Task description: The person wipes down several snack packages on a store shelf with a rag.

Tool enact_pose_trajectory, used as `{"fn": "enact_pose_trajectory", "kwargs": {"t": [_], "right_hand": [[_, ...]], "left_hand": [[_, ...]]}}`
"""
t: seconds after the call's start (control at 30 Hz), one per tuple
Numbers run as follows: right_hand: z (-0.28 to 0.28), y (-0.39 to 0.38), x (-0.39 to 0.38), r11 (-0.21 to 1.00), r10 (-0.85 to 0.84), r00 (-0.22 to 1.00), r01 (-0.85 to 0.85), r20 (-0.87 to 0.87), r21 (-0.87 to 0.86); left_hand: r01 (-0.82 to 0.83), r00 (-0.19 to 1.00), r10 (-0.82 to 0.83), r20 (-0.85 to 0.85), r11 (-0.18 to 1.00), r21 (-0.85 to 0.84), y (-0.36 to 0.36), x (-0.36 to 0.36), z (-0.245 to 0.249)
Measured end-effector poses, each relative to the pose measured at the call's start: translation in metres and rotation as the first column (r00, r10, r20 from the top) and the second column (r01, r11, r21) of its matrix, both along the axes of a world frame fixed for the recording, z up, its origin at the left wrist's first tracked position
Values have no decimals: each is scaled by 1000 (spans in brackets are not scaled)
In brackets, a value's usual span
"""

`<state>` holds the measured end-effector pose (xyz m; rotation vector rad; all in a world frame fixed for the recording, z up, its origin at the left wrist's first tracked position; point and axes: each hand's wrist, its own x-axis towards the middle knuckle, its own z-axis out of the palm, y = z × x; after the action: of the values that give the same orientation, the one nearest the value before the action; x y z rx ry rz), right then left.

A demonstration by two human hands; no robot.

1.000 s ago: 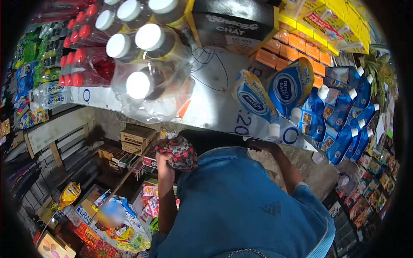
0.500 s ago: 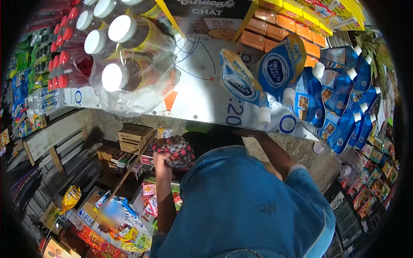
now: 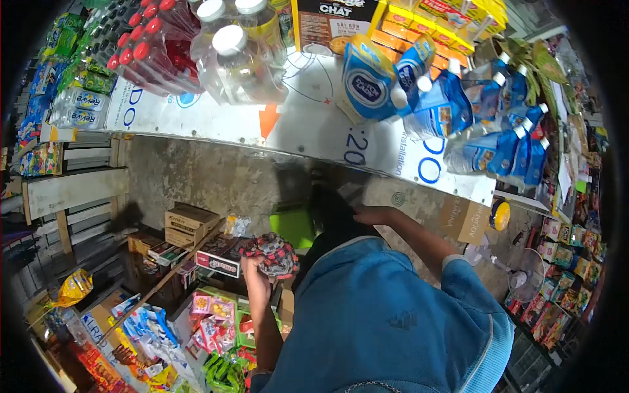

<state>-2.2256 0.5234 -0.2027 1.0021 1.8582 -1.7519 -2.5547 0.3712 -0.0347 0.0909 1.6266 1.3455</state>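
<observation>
My left hand is closed around a bunched cloth in a red, black and grey check. The cloth bulges out past my fingers, and its far side sits close to my dark trousers. On the other side, my right hand lies against the trousers at the leg. Its fingers are in shadow and too indistinct to make out. My blue shirt fills the lower middle of the view. A green plastic piece shows beyond the cloth, partly covered by my leg.
Ahead stands a white counter bearing bottled drinks, blue-and-white Dutch Lady pouches and a Vinacafé box. Cardboard boxes and packaged snacks lie at left. A fan stands at right, near shelved packets.
The view has shifted, so the counter appears higher and more floor shows below it. My left hand still grips the cloth; my right hand stays by my leg.
</observation>
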Motion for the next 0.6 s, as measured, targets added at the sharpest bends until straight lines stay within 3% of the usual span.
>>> {"fn": "enact_pose_trajectory", "kwargs": {"t": [0.03,0.07,0.1,0.17,0.2,0.23,0.3,0.37,0.43,0.47,0.57,0.6], "right_hand": [[10,-7,6,997,-64,998,63,-15,-45],[-50,-33,33,996,-56,998,58,-28,69],[-38,-39,42,994,-66,998,67,-13,81],[-3,-48,64,960,112,972,-159,204,232],[-10,-81,83,808,-48,976,-88,213,583],[-4,-94,86,804,-45,976,-91,212,587],[21,-107,82,781,-208,865,-134,457,610],[20,-109,100,848,-220,859,-66,462,526],[1,-101,137,946,-93,982,37,162,321],[6,-103,149,924,-378,926,378,-7,61],[34,-106,182,843,-537,843,537,-33,4],[33,-105,196,789,-613,788,607,-56,-90]], "left_hand": [[-20,996,18,83,1000,16,1,10,5],[-23,993,20,118,999,27,-11,12,-11],[-23,988,18,153,999,34,-28,14,-32],[-40,971,36,235,999,15,-50,21,-57],[6,972,-17,235,999,48,-56,29,-64],[60,972,-76,224,995,77,-61,34,-65],[49,981,-63,184,996,78,-60,55,-49],[85,988,-93,124,994,68,-60,69,-42],[74,979,-92,182,992,102,-58,81,-42],[59,975,-77,208,994,89,-52,88,-44],[74,971,-89,221,994,74,-29,104,-57],[168,967,-176,181,984,61,-14,115,-48]]}}
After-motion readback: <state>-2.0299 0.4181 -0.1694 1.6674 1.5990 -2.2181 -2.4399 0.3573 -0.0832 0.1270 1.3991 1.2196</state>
